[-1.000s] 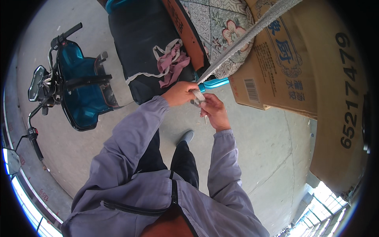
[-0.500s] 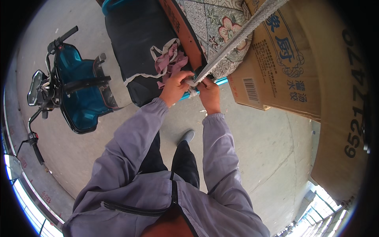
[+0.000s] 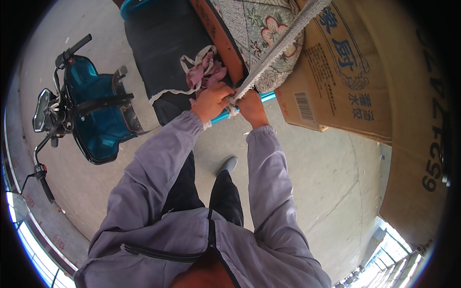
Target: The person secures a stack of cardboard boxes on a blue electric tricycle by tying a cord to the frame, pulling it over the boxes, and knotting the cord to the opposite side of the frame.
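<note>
A whitish braided strap (image 3: 283, 45) runs down from the upper right, across a floral quilted cloth (image 3: 276, 29), to a blue metal rail (image 3: 267, 97). Where it meets the rail, my left hand (image 3: 212, 102) is closed on its lower end, thumb and fingers pinched together. My right hand (image 3: 252, 107) is closed beside it, knuckles up, also at the strap; its fingertips are hidden. A frayed bit of the strap hangs below the rail between both hands. Just beyond my left hand, pink cloth strips and a pale cord (image 3: 204, 72) lie loose on a black seat (image 3: 163, 48).
Large brown cardboard boxes (image 3: 331, 72) are stacked at the right. An orange-brown board (image 3: 223, 43) stands between seat and quilted cloth. Handlebars (image 3: 48, 115) and a teal front body (image 3: 98, 129) of a three-wheeler are at the left. Concrete floor (image 3: 317, 182) lies below.
My right hand has moved slightly left and turned its knuckles up, closer to my left hand. The view has shifted a little.
</note>
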